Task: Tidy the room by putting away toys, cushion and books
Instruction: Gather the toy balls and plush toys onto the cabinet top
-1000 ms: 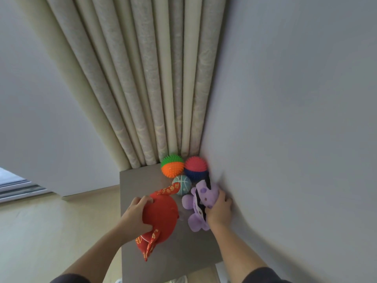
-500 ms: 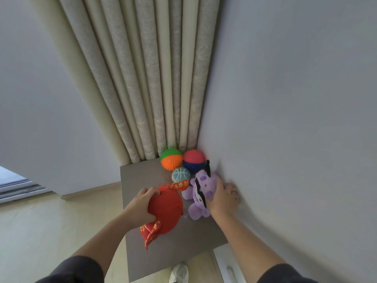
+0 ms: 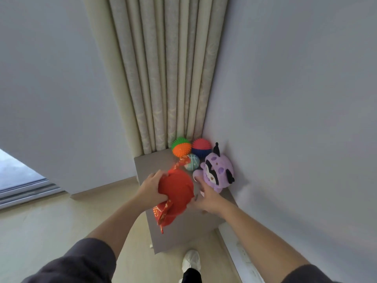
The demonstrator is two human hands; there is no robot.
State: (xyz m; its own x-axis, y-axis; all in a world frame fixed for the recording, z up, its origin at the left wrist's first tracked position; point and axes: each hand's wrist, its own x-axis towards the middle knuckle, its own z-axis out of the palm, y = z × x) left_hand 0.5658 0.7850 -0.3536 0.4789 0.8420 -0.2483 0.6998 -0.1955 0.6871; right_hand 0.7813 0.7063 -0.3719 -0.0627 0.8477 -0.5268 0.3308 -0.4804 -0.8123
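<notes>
While the left hand [image 3: 151, 190] grips a round red plush toy with gold-printed ribbons [image 3: 176, 190] just above the grey counter [image 3: 183, 227], the right hand [image 3: 209, 199] reaches in with fingers spread, holding nothing, at the toy's right edge (whether it touches cannot be made out). The step in hand appears to be setting the red toy down among the toys gathered in the corner. The next move calls for lowering it onto the bare patch in front of the small teal ball [image 3: 193, 161] without nudging it loose. Half a second earlier the right hand clasped the purple hooded plush doll [image 3: 219, 172] against the white wall [image 3: 295, 119]; released, the doll now leans there alone.
</notes>
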